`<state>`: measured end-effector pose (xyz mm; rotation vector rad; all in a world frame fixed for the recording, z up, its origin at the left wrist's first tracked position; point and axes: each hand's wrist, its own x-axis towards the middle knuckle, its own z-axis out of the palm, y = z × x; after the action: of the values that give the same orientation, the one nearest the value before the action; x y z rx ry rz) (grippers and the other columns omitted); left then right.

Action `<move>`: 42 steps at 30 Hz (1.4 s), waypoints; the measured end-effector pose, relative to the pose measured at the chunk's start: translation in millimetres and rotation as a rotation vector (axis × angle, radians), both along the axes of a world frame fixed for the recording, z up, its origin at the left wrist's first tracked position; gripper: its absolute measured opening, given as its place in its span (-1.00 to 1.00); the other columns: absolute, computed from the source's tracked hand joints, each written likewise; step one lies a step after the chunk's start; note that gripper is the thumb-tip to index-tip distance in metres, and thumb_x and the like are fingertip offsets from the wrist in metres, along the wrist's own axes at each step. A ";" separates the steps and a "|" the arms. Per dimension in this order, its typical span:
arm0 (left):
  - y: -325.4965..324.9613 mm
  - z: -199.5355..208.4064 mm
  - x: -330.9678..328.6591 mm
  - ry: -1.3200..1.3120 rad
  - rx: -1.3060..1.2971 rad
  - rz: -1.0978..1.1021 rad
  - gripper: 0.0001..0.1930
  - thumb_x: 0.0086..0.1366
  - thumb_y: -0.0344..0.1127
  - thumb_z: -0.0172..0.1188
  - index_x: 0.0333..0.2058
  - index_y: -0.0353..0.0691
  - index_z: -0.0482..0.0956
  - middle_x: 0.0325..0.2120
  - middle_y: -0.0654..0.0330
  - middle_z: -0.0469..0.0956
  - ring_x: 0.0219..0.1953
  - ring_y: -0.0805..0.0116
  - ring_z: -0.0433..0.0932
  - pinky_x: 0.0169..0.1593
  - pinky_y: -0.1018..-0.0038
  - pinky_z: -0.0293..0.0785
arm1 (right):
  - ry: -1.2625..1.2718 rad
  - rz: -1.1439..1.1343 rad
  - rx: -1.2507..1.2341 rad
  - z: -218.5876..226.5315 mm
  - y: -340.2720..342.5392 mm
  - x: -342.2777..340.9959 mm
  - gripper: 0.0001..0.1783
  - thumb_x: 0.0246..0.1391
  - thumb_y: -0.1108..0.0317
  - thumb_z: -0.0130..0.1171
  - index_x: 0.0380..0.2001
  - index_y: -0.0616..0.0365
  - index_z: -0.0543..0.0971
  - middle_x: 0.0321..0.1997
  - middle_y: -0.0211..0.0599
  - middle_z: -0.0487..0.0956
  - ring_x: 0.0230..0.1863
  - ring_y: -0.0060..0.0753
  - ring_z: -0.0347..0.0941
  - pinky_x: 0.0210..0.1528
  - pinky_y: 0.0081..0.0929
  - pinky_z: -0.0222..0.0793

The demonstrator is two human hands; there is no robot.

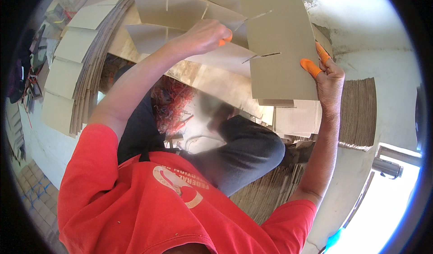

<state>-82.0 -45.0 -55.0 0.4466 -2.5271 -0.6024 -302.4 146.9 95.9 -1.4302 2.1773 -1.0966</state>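
My right hand (328, 76) grips the right edge of a slotted grey cardboard sheet (282, 51) held up in front of me; orange finger covers sit on its fingertips. My left hand (205, 35) pinches the slotted cardboard pieces (176, 17) that cross that sheet near its cut slots, with an orange cover on one finger. The pieces interlock like a divider grid.
A tall stack of flat cardboard sheets (74, 64) leans at the left. More corrugated stacks lie at the right (358, 114) and under my knee (266, 191). Red tangled string (173, 103) lies on the floor. White walls stand behind, with a bright doorway at lower right.
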 end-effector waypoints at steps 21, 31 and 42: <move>-91.2 2.3 -63.9 -0.229 -0.067 0.175 -0.87 0.13 -0.55 0.19 -0.32 -0.35 0.48 -0.35 -0.06 0.55 -0.26 -0.06 0.56 -0.24 0.18 0.48 | 0.334 0.219 0.097 -77.7 -28.9 -10.4 -0.36 0.04 0.44 0.32 0.21 0.23 0.39 -0.48 -0.50 0.45 -0.45 -0.71 0.24 -0.32 -0.69 0.31; -94.4 -15.3 -67.7 -0.057 -0.128 0.037 -0.84 0.02 -0.52 0.26 -0.39 -0.33 0.48 -0.45 -0.07 0.52 -0.33 -0.08 0.52 -0.26 0.13 0.43 | 0.403 0.394 0.260 -117.6 -17.1 2.6 -0.61 0.07 0.34 0.28 -0.04 0.26 0.55 -0.51 0.14 0.52 -0.43 0.00 0.56 -0.36 -0.29 0.44; -42.9 40.0 8.7 0.010 -0.159 0.219 -0.57 0.21 -0.23 0.28 0.06 -0.15 0.54 0.01 0.07 0.55 0.05 0.19 0.52 0.11 0.36 0.39 | 0.981 -0.719 0.387 -151.3 131.7 -140.7 -0.09 0.02 -0.09 0.26 0.30 0.20 0.19 0.25 -0.05 0.33 0.27 0.05 0.23 0.13 0.30 0.15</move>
<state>-73.3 -87.9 -15.0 0.6481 -2.4497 -0.3175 -443.1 278.6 -55.3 -1.1141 3.4963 0.0218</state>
